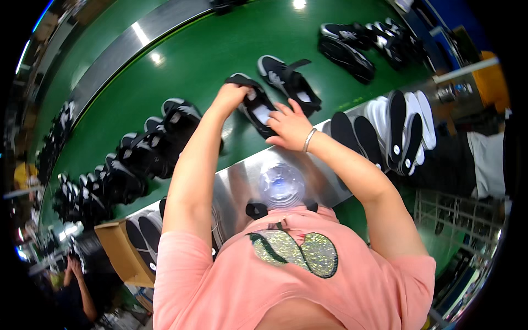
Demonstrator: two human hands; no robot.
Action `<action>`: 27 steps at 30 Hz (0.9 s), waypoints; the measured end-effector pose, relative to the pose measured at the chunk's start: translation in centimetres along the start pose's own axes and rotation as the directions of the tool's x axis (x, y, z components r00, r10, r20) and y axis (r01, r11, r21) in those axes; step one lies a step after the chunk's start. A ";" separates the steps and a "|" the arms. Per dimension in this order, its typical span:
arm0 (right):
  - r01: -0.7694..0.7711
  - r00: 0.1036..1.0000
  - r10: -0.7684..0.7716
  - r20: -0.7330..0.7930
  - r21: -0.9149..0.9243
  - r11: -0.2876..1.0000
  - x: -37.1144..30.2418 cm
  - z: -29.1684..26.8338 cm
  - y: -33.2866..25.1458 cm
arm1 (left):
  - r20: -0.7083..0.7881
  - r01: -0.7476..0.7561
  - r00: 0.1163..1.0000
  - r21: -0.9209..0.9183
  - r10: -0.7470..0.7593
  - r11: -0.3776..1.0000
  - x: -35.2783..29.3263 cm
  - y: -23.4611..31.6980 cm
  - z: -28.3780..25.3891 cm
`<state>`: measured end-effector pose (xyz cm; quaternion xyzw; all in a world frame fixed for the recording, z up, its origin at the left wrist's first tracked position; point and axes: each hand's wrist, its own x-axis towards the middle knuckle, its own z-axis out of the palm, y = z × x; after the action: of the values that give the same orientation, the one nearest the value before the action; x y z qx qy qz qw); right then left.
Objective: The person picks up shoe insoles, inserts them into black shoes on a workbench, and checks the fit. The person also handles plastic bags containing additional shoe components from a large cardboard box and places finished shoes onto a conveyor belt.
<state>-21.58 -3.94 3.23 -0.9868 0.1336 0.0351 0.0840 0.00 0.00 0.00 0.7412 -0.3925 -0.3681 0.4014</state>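
A black sneaker (263,114) with a pale insole inside lies on the green conveyor belt in front of me. My left hand (231,98) is closed on the raised flap near its front. My right hand (289,127), with a bracelet at the wrist, touches the heel end, its fingers spread and the thumb apart from them. Just right of it stands a second black sneaker (290,83), its strap lifted and a light patch showing inside. Below my hands, a clear round plastic container (281,186) sits on the metal ledge.
Black and white insoles (395,132) lie on the ledge at right. More insoles (148,236) are at left beside a cardboard box (118,250). Black shoes (132,165) line the belt at left, others (346,55) at far right. A wire rack (456,214) stands at right; another person (80,286) is at lower left.
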 end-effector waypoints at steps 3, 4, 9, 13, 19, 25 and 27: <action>-0.048 0.946 0.138 -0.293 0.295 0.954 -0.4 -1.3 -2.3 | -0.067 -0.232 0.968 0.116 0.240 0.966 -0.9 0.2 -2.3; -0.147 0.926 0.227 -0.302 0.265 0.953 -2.7 -1.2 -1.1 | -0.155 -0.245 0.952 0.119 0.262 0.962 -1.8 -0.3 -0.6; -0.683 0.691 0.695 -0.197 0.137 0.718 -15.1 -1.2 3.0 | -0.194 -0.343 0.861 0.461 0.470 0.819 -3.9 1.0 4.1; -0.719 0.683 0.714 -0.157 0.031 0.694 -16.0 0.1 1.9 | -0.202 -0.258 0.870 0.591 0.450 0.764 -4.2 1.8 3.7; -0.721 0.691 0.715 -0.107 -0.019 0.693 -15.2 -0.6 2.1 | -0.392 -0.034 0.873 0.544 0.290 0.839 -3.3 2.3 4.1; -0.716 0.680 0.712 -0.174 0.050 0.696 -14.4 -0.6 0.9 | -0.277 -0.094 0.935 0.409 0.222 0.908 -4.1 1.1 2.8; -0.537 0.702 0.620 -0.351 0.312 0.784 -13.9 -2.2 1.4 | -0.235 -0.126 0.955 0.228 0.180 0.965 -3.4 0.4 2.5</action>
<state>-35.21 -2.13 6.40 -0.8635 0.4557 -0.1741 0.1284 -3.72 2.10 0.17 0.7877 -0.4312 -0.1944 0.3948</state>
